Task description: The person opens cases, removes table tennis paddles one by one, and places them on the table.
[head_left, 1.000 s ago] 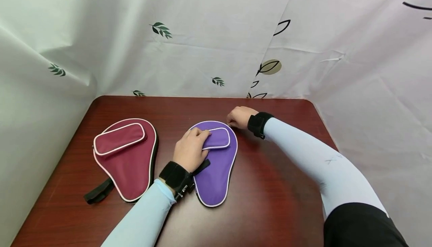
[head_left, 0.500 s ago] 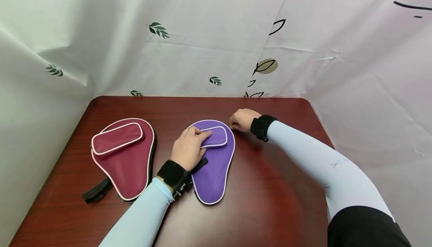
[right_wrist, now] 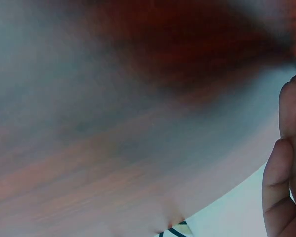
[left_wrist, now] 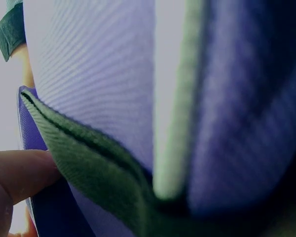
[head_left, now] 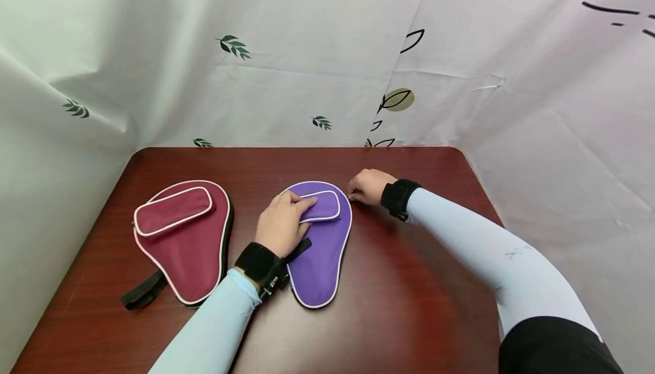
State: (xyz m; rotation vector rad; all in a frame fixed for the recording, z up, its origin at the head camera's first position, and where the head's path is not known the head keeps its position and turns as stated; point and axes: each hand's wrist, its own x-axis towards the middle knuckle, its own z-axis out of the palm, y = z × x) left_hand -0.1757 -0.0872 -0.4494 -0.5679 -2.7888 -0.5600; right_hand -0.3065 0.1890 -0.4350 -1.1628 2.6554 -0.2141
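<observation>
A purple table tennis paddle case (head_left: 318,271) with white piping lies flat on the table, its round end away from me. My left hand (head_left: 280,223) lies over its left side and holds it, thumb and fingers about the front pocket (head_left: 324,206). In the left wrist view, a thumb (left_wrist: 24,170) touches the purple fabric beside a dark strap (left_wrist: 89,177). At the upper right edge of the case, my right hand (head_left: 372,186) has curled fingers and pinches what looks like the small zipper pull, mostly hidden. Curled fingers (right_wrist: 281,173) show in the right wrist view.
A dark red paddle case (head_left: 191,260) with white piping and a black strap (head_left: 145,291) lies to the left of the purple one. Both rest on a reddish-brown table (head_left: 409,317). White patterned cloth (head_left: 286,90) hangs behind the table and at its sides.
My right hand has moved slightly toward me along the purple case's upper right edge. The left hand keeps its place on the case. The head view has shifted a little.
</observation>
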